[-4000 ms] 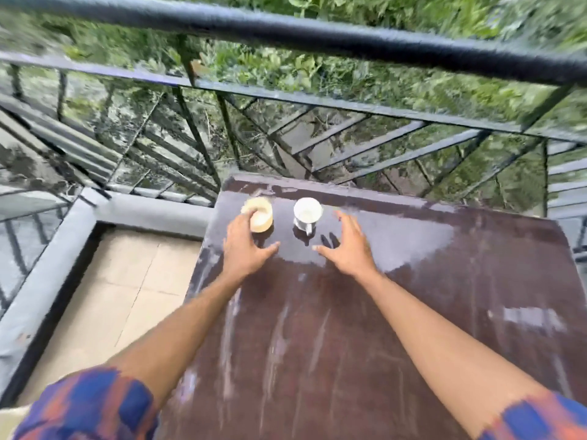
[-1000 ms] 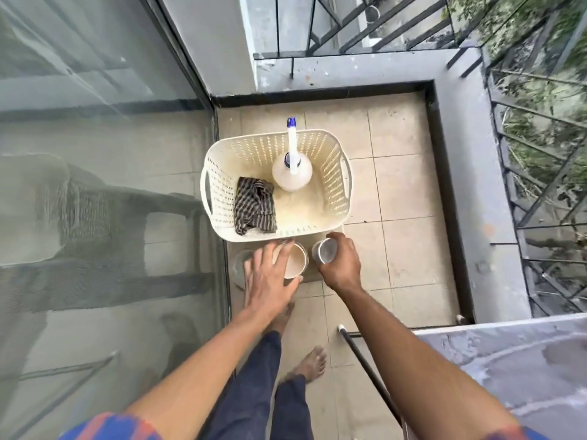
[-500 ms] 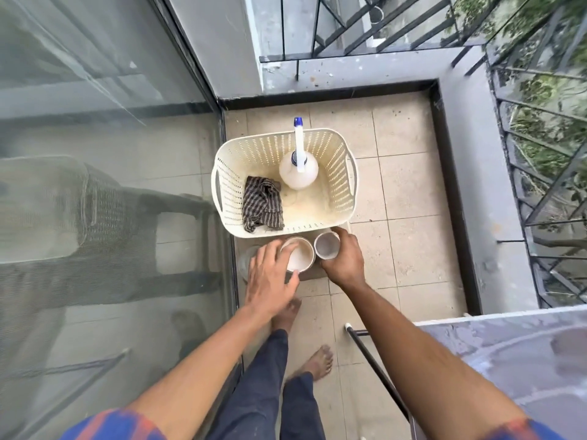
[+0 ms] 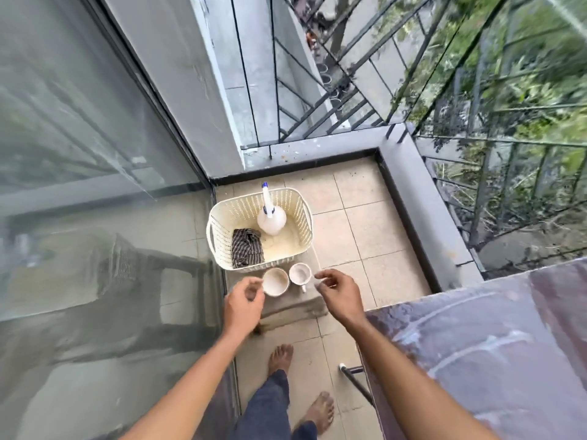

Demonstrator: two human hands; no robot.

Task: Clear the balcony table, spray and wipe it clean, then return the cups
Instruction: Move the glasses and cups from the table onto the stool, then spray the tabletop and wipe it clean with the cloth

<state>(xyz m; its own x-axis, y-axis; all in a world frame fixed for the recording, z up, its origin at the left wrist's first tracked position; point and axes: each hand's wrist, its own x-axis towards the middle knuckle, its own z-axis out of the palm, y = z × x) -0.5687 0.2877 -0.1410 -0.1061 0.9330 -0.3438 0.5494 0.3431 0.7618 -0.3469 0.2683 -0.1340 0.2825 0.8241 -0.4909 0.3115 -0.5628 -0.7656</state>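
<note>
Tiled floor (image 4: 349,217): two unmarked cups (image 4: 275,282).

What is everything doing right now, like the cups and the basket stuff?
Cream cup: upright on floor, looks empty.
White mug: upright on floor, released.
Spray bottle: standing in basket.
Checked cloth: crumpled in basket.
Left hand: open, empty.
Right hand: open, empty.
Table: streaky, no cups.

Two pale cups (image 4: 275,282) are sitting upright and side by side on the floor, just beyond the fingertips; the handled one (image 4: 300,274) is lying nearer the right hand (image 4: 338,295), neither being gripped.
</note>
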